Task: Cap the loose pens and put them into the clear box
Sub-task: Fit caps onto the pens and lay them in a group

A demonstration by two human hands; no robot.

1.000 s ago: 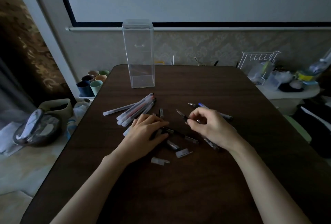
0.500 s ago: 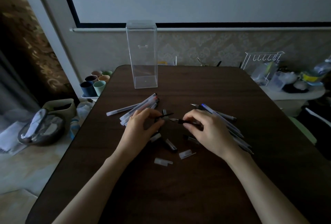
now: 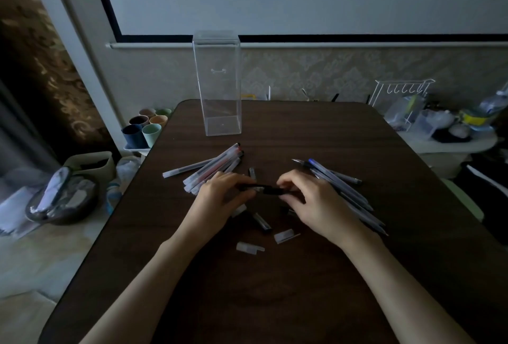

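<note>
Starting at the left edge of the dark wooden table (image 3: 316, 288), we see a cluster of coloured cups (image 3: 145, 129) standing just off its corner, as it did before. On the table, a bundle of capped pens (image 3: 211, 167) lies fanned out to the left, unchanged since half a second ago. Our left hand (image 3: 220, 197) lies partly over the near end of that bundle, its fingers curled around a dark cap (image 3: 247, 187), thumb and forefinger pinching it. Half a second ago the cap and the pen tip stood apart with a gap between them; now the two meet between the hands, though we cannot tell whether the cap is pushed fully home. Behind them, the clear box (image 3: 218, 85) stands upright near the far edge, with no pens in it, in the same spot as earlier. A single short dark cap (image 3: 252, 173) lies just behind the hands, and nearer to us loose caps (image 3: 284, 235) lie scattered on the wood, where they were. Our right hand (image 3: 316, 203) has its fingers closed on the dark pen (image 3: 275, 191), holding it level and pointing left toward the cap. Beyond it, the uncapped pens (image 3: 341, 186) lie in a slanting pile partly under the right hand.
</note>
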